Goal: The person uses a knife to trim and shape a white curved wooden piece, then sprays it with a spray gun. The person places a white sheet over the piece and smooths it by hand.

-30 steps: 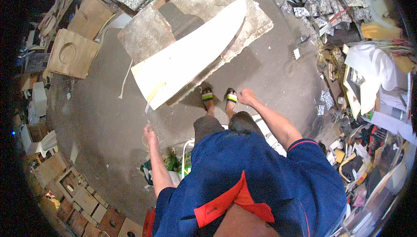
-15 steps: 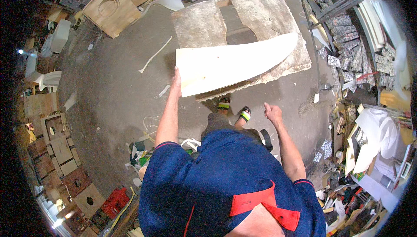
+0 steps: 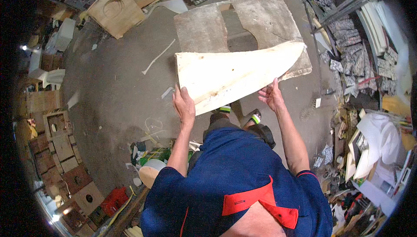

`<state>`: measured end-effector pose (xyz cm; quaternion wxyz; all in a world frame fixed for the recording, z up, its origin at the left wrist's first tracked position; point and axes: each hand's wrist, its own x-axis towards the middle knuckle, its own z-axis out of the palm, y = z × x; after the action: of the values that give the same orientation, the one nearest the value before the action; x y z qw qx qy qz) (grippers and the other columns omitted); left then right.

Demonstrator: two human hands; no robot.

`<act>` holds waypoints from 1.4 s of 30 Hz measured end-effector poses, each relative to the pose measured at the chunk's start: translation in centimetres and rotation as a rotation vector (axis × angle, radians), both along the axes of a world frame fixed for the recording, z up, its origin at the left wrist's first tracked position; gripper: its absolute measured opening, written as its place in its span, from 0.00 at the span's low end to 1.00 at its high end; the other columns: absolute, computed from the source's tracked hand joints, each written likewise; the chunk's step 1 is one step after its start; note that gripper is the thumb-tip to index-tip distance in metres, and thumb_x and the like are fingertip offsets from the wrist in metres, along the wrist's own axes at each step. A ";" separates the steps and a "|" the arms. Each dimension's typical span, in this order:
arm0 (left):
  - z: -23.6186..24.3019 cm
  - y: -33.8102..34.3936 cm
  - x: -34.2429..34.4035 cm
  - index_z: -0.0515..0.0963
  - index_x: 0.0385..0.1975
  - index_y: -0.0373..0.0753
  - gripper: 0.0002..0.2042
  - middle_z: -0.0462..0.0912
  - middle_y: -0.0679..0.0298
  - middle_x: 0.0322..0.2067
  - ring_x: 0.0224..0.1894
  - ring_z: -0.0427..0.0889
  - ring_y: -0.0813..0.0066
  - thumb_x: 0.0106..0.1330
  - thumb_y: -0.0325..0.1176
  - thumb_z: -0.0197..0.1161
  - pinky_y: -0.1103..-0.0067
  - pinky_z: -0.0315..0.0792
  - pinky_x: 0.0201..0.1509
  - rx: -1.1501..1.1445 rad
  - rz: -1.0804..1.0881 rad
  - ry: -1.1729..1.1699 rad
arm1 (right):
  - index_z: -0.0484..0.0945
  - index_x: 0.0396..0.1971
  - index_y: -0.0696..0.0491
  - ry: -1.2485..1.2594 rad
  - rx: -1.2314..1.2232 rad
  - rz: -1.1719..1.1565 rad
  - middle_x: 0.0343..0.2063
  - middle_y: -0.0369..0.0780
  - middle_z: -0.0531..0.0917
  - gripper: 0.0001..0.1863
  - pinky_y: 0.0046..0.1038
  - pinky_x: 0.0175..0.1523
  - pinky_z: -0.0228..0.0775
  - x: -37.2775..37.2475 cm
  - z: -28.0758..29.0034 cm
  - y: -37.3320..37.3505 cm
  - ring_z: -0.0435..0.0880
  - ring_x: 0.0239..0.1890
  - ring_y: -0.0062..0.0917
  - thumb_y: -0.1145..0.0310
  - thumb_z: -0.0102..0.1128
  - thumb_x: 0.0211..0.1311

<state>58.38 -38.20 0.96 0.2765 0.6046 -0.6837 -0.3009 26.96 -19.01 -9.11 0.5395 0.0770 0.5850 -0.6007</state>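
A long cream-coloured piece (image 3: 230,74), squared at the left and tapering in a curve to the right, lies tilted over a worn, pale slab (image 3: 267,22) that has a cut-out in its middle. My left hand (image 3: 184,104) grips the piece at its near left corner. My right hand (image 3: 272,94) is at its curved near edge, fingers apart and fingertips at the edge, not wrapped round it. My sandalled feet (image 3: 254,119) show just below the piece.
Wooden boards (image 3: 102,9) lean at the back left, with more panels (image 3: 65,148) along the left. Speckled foam offcuts (image 3: 347,41) and white sheets (image 3: 375,137) pile up on the right. A thin pale strip (image 3: 158,56) lies on the grey floor. A red object (image 3: 115,202) sits at lower left.
My left hand came up to the piece and took hold of it. The piece's near edge has tipped and moved toward me, and my right hand has risen to that edge.
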 end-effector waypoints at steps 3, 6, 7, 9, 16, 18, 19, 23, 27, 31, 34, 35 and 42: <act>2.1 2.6 -0.4 0.61 0.68 0.26 0.35 0.75 0.37 0.51 0.55 0.73 0.42 0.78 0.56 0.37 0.61 0.66 0.61 -0.077 -0.030 -0.011 | 0.55 0.70 0.58 -0.093 -0.128 0.043 0.55 0.48 0.75 0.56 0.43 0.52 0.76 -1.0 -0.1 -0.5 0.79 0.48 0.35 0.23 0.47 0.59; 3.6 4.8 -1.2 0.61 0.69 0.29 0.35 0.75 0.40 0.51 0.55 0.74 0.46 0.78 0.57 0.35 0.63 0.68 0.60 -0.205 -0.057 0.018 | 0.54 0.69 0.61 -0.176 -0.175 0.019 0.60 0.51 0.72 0.62 0.45 0.60 0.72 -1.7 -0.2 -0.1 0.75 0.60 0.40 0.20 0.53 0.51; 4.0 5.6 -1.4 0.62 0.69 0.30 0.35 0.75 0.41 0.52 0.55 0.74 0.46 0.78 0.57 0.35 0.63 0.68 0.60 -0.238 -0.059 0.014 | 0.54 0.69 0.61 -0.218 -0.186 0.001 0.61 0.51 0.71 0.63 0.46 0.61 0.71 -2.0 -0.3 0.0 0.74 0.61 0.41 0.21 0.55 0.50; 4.5 7.8 -1.4 0.62 0.69 0.31 0.35 0.74 0.43 0.55 0.57 0.75 0.48 0.78 0.57 0.35 0.64 0.68 0.61 -0.247 -0.015 0.011 | 0.53 0.70 0.60 -0.319 -0.216 -0.036 0.63 0.53 0.69 0.64 0.49 0.64 0.68 -2.5 -0.3 0.7 0.73 0.63 0.44 0.21 0.59 0.47; 2.8 12.9 -2.5 0.70 0.62 0.29 0.34 0.77 0.40 0.56 0.60 0.75 0.47 0.79 0.56 0.34 0.65 0.66 0.65 -0.099 0.254 -0.096 | 0.60 0.67 0.58 -0.305 -0.188 0.041 0.59 0.53 0.73 0.55 0.51 0.64 0.66 -6.2 1.1 6.4 0.72 0.62 0.47 0.29 0.63 0.53; 1.6 13.7 -3.5 0.74 0.56 0.26 0.34 0.80 0.40 0.50 0.55 0.78 0.45 0.79 0.55 0.34 0.64 0.68 0.60 -0.032 0.300 -0.067 | 0.64 0.64 0.59 -0.280 -0.159 0.053 0.54 0.51 0.77 0.51 0.50 0.60 0.72 -7.4 2.1 8.1 0.78 0.58 0.45 0.31 0.64 0.54; 0.9 14.5 -4.1 0.75 0.54 0.26 0.34 0.82 0.40 0.47 0.52 0.79 0.45 0.79 0.55 0.35 0.63 0.69 0.57 0.013 0.286 0.009 | 0.65 0.63 0.59 -0.275 -0.151 0.062 0.55 0.51 0.77 0.50 0.50 0.61 0.70 -8.3 2.4 9.2 0.76 0.59 0.45 0.31 0.64 0.55; -1.7 15.5 -7.4 0.77 0.46 0.24 0.33 0.84 0.41 0.40 0.43 0.81 0.44 0.78 0.55 0.36 0.60 0.70 0.49 0.029 0.249 0.116 | 0.67 0.61 0.60 -0.218 -0.107 0.047 0.53 0.51 0.77 0.47 0.50 0.60 0.71 -11.0 2.5 12.0 0.76 0.58 0.46 0.34 0.64 0.57; -3.5 13.8 -9.5 0.78 0.47 0.26 0.33 0.84 0.41 0.41 0.45 0.82 0.46 0.78 0.55 0.38 0.62 0.71 0.51 0.036 0.208 0.061 | 0.66 0.60 0.61 -0.198 -0.035 -0.010 0.52 0.51 0.78 0.45 0.50 0.60 0.71 -11.7 1.0 12.5 0.77 0.57 0.47 0.36 0.64 0.59; -4.8 11.8 -10.4 0.78 0.48 0.26 0.31 0.84 0.42 0.43 0.47 0.82 0.47 0.77 0.54 0.40 0.62 0.71 0.52 0.123 0.191 0.027 | 0.69 0.56 0.62 -0.158 -0.004 -0.047 0.46 0.48 0.79 0.40 0.47 0.56 0.74 -11.7 -0.3 12.6 0.80 0.52 0.43 0.41 0.66 0.60; -5.6 10.5 -11.3 0.78 0.49 0.27 0.30 0.84 0.43 0.44 0.48 0.83 0.48 0.77 0.53 0.41 0.62 0.71 0.52 0.199 0.217 0.028 | 0.74 0.46 0.59 -0.133 0.074 -0.028 0.41 0.44 0.79 0.30 0.41 0.46 0.81 -12.3 -0.9 12.3 0.83 0.41 0.36 0.46 0.68 0.61; -5.6 9.6 -11.8 0.78 0.49 0.27 0.29 0.84 0.43 0.44 0.48 0.83 0.49 0.77 0.52 0.42 0.62 0.71 0.52 0.260 0.226 0.016 | 0.74 0.41 0.57 -0.081 0.051 -0.005 0.36 0.41 0.79 0.26 0.35 0.37 0.82 -12.6 -1.0 11.8 0.83 0.33 0.30 0.49 0.69 0.61; -5.6 5.9 -12.4 0.78 0.54 0.32 0.22 0.78 0.47 0.55 0.59 0.74 0.49 0.71 0.44 0.57 0.59 0.66 0.62 -0.044 0.036 -0.474 | 0.74 0.33 0.57 0.191 0.326 0.275 0.26 0.38 0.79 0.23 0.30 0.25 0.75 -13.3 -0.3 9.8 0.82 0.24 0.23 0.51 0.70 0.60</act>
<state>45.96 -32.34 -4.63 0.1265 0.6642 -0.7251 -0.1306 13.71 -9.24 -9.38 0.5390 0.0254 0.7275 -0.4238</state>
